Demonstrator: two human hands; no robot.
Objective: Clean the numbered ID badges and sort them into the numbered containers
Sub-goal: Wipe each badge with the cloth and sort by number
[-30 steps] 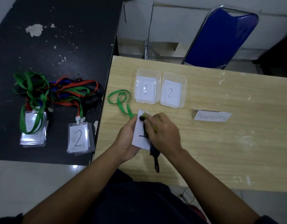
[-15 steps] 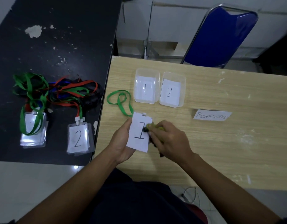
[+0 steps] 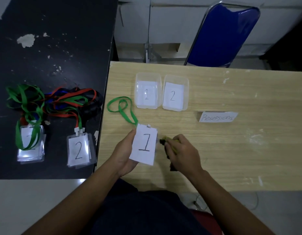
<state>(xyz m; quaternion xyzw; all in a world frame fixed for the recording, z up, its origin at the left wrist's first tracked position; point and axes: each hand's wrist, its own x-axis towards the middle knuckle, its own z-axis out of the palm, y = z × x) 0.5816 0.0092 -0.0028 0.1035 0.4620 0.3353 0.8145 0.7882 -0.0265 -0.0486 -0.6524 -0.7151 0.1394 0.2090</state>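
Note:
My left hand (image 3: 124, 153) holds a badge marked 1 (image 3: 144, 144) from beneath, its face turned up, above the wooden table (image 3: 231, 150). The badge's green lanyard (image 3: 122, 108) trails away to the far left on the table. Just right of the badge, my right hand (image 3: 182, 153) grips a dark and yellow cleaning cloth (image 3: 169, 145), a small gap apart from the badge. Two clear containers stand beyond: container 1 (image 3: 147, 92) and container 2 (image 3: 175, 94). On the black table (image 3: 53, 48) lie a badge stack marked 2 (image 3: 79, 150) and another stack (image 3: 30, 143) under green lanyards.
A tangle of red, green, blue and black lanyards (image 3: 62, 102) lies on the black table. A folded paper sign reading "Resepsionis" (image 3: 217, 117) stands right of the containers. A blue chair (image 3: 223, 33) stands behind the wooden table.
My right hand with the cloth has moved off the badge's face to its right side, uncovering the number 1. My left hand has kept the badge in place.

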